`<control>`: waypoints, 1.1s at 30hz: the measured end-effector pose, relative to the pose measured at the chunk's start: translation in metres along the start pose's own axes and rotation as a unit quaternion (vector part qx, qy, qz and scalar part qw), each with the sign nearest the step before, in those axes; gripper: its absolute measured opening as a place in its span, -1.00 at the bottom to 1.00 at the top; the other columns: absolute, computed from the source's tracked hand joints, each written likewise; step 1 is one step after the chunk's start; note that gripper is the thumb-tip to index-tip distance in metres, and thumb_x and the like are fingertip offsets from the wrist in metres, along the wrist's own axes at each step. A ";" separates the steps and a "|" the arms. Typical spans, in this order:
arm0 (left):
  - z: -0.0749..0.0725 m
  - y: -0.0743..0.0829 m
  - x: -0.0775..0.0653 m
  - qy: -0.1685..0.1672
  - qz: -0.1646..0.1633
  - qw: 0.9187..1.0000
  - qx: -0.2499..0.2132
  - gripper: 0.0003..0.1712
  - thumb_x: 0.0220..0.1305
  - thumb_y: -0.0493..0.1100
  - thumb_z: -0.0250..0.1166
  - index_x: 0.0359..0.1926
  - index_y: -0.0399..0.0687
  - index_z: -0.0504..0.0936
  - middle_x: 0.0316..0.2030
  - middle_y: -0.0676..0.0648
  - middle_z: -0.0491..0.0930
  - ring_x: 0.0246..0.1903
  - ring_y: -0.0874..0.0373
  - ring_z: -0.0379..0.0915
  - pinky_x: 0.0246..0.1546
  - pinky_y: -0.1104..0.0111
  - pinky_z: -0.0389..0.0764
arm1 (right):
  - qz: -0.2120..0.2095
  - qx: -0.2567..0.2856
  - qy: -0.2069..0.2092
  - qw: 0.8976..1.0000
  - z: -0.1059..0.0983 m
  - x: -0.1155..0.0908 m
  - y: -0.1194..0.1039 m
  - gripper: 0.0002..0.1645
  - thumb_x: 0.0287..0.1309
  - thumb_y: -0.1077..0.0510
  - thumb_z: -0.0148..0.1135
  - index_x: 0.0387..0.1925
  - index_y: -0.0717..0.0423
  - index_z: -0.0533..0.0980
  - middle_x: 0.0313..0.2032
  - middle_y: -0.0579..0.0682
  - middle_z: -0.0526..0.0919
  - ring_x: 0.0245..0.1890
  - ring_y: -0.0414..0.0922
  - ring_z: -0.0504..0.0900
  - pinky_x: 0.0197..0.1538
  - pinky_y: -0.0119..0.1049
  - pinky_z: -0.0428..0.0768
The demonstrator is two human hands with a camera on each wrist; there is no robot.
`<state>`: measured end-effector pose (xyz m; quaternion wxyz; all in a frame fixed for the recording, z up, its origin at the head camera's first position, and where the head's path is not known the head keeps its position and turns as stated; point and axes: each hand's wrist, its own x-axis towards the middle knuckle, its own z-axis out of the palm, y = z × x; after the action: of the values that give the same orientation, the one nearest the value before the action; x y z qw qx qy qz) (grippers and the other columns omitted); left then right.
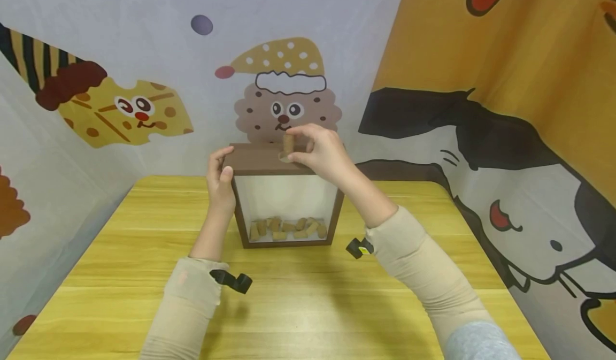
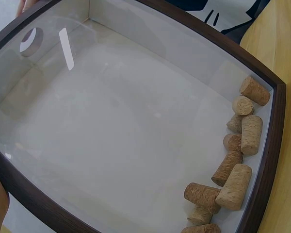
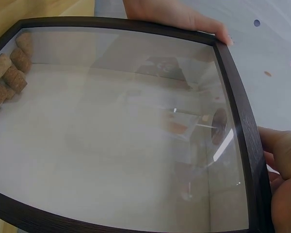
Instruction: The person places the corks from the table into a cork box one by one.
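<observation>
A dark brown shadow box frame [image 1: 252, 159] with a clear front stands upright on the table. My left hand [image 1: 220, 186] grips its upper left corner, thumb at the front edge and fingers toward the back. Above the round hole in the box's top, my right hand [image 1: 324, 154] pinches an upright cork [image 1: 289, 144] between thumb and fingers. The cork's lower end is right at the hole. Several wine corks [image 2: 235, 187] lie heaped along the bottom inside the box. From the left wrist, the hole [image 2: 31, 41] shows through the clear front.
The yellow wood-grain table [image 1: 289, 301] extends around the box. Close behind it hangs a cloth backdrop [image 1: 192, 60] printed with cartoon figures. A black wrist camera [image 1: 232, 281] sits on the left sleeve, and another camera [image 1: 359, 247] on the right.
</observation>
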<state>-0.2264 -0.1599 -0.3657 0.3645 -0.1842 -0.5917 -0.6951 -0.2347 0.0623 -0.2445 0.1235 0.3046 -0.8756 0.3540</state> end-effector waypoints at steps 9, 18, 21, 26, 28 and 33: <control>0.000 0.000 0.000 0.003 0.005 1.000 -0.004 -0.04 0.02 0.49 0.21 0.10 -0.25 0.43 0.15 -0.08 0.37 0.33 -0.11 0.02 0.30 0.00 -0.14 | -0.005 0.041 -0.004 0.999 0.001 0.001 0.003 -0.50 0.00 0.30 0.43 0.03 0.02 0.53 -0.12 -0.07 0.65 -0.55 -0.18 0.49 -0.46 -0.31 0.49; 0.000 0.000 0.000 0.001 0.002 1.000 -0.003 -0.07 0.01 0.50 0.21 0.09 -0.17 0.46 0.15 -0.05 0.37 0.33 -0.12 0.02 0.30 0.01 -0.13 | -0.015 0.072 0.001 0.997 0.000 0.004 0.004 -0.60 -0.08 0.40 0.44 -0.16 0.09 0.57 -0.13 -0.08 0.66 -0.57 -0.16 0.51 -0.44 -0.31 0.53; 0.001 0.000 0.001 0.002 0.007 1.000 -0.005 -0.02 0.01 0.50 0.21 0.10 -0.27 0.43 0.13 -0.04 0.39 0.31 -0.09 0.06 0.30 0.01 -0.12 | -0.011 0.083 0.000 0.997 -0.001 0.006 0.004 -0.61 -0.11 0.42 0.45 -0.19 0.11 0.59 -0.16 -0.07 0.66 -0.54 -0.16 0.55 -0.41 -0.31 0.55; 0.001 0.001 0.002 0.003 0.016 1.000 -0.008 0.00 0.02 0.48 0.22 0.10 -0.33 0.41 0.11 -0.01 0.40 0.29 -0.07 0.09 0.30 0.04 -0.09 | 0.004 0.091 -0.007 0.996 -0.002 0.008 0.003 -0.61 -0.13 0.42 0.46 -0.20 0.12 0.60 -0.17 -0.06 0.67 -0.49 -0.16 0.59 -0.38 -0.31 0.58; 0.002 0.001 0.002 0.002 0.019 1.000 -0.007 -0.01 0.03 0.48 0.22 0.10 -0.33 0.41 0.11 -0.01 0.40 0.29 -0.09 0.08 0.30 0.04 -0.09 | 0.008 0.091 -0.010 0.996 -0.003 0.008 0.003 -0.61 -0.14 0.41 0.47 -0.20 0.12 0.60 -0.17 -0.06 0.67 -0.47 -0.17 0.60 -0.38 -0.31 0.58; 0.001 0.001 0.001 0.001 0.018 1.000 -0.006 -0.03 0.03 0.48 0.22 0.10 -0.30 0.42 0.12 -0.02 0.39 0.30 -0.10 0.07 0.30 0.03 -0.10 | 0.029 0.083 -0.014 0.996 -0.004 0.009 0.003 -0.85 -0.05 0.38 0.42 -0.39 0.15 0.65 -0.26 -0.05 0.71 -0.45 -0.18 0.63 -0.41 -0.31 0.59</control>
<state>-0.2269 -0.1594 -0.3639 0.3759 -0.1962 -0.5841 -0.6921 -0.2438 0.0627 -0.2396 0.0751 0.2935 -0.8531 0.4248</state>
